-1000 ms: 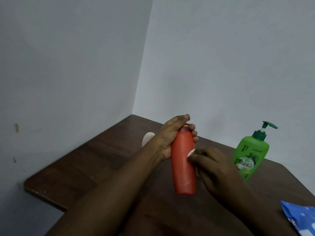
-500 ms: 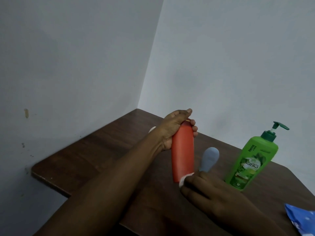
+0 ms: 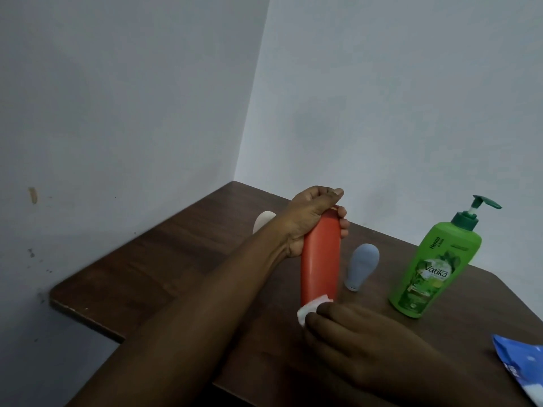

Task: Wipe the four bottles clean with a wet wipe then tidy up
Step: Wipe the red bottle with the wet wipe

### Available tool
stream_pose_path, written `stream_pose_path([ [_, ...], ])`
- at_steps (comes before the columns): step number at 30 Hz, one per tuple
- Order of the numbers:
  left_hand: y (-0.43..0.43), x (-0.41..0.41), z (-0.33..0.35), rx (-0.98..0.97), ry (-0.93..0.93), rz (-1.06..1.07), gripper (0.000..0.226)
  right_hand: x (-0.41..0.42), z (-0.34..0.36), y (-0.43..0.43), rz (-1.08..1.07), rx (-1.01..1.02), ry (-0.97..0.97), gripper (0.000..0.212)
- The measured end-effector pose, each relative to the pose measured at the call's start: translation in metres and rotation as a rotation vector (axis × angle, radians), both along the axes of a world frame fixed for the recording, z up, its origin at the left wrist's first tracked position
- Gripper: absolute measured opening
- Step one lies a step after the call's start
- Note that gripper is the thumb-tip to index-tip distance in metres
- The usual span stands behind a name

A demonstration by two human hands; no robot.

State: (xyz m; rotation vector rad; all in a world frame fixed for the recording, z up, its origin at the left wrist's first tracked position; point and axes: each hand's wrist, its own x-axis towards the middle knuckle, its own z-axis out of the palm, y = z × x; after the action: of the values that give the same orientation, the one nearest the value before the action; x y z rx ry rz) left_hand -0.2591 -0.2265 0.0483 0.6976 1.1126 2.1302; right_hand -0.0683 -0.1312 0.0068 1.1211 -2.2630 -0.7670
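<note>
The left hand [image 3: 311, 218] is clenched round the top of a smooth orange-red plastic bottle [image 3: 321, 259], held upright above the dark wood-grain counter [image 3: 147, 274], while the right hand [image 3: 361, 336] pinches a crumpled white wet wipe [image 3: 310, 311] against the bottle's lower end. Just right of the left hand lies a matte grey-blue bulb-shaped bottle [image 3: 360, 267], and beyond it stands a glossy green Vatika pump bottle [image 3: 432, 268]; contents cannot be seen. A pale rounded bottle [image 3: 263, 220] is mostly hidden behind the left wrist, and a blue wipe packet [image 3: 520, 368] is cut off right of the right hand
</note>
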Motion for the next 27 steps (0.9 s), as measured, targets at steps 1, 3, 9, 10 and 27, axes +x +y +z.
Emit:
stream_pose_path([
  [1,0.001,0.001,-0.001,-0.012,0.013,-0.005,0.025,0.000,0.001,0.003,0.012,0.011,-0.006,0.023],
  [3,0.003,0.005,-0.002,-0.032,0.036,-0.029,0.026,-0.006,0.008,0.014,-0.008,-0.067,0.010,0.024],
  [9,0.007,0.010,-0.005,-0.058,0.065,-0.070,0.026,-0.041,0.037,0.028,-0.224,-0.375,0.109,0.029],
  [10,0.006,0.009,-0.005,-0.056,0.061,-0.070,0.025,-0.040,0.032,0.025,-0.223,-0.378,0.114,0.030],
  [27,0.006,0.015,-0.006,-0.108,0.108,-0.149,0.021,-0.040,0.029,0.027,-0.305,-0.434,0.140,0.033],
])
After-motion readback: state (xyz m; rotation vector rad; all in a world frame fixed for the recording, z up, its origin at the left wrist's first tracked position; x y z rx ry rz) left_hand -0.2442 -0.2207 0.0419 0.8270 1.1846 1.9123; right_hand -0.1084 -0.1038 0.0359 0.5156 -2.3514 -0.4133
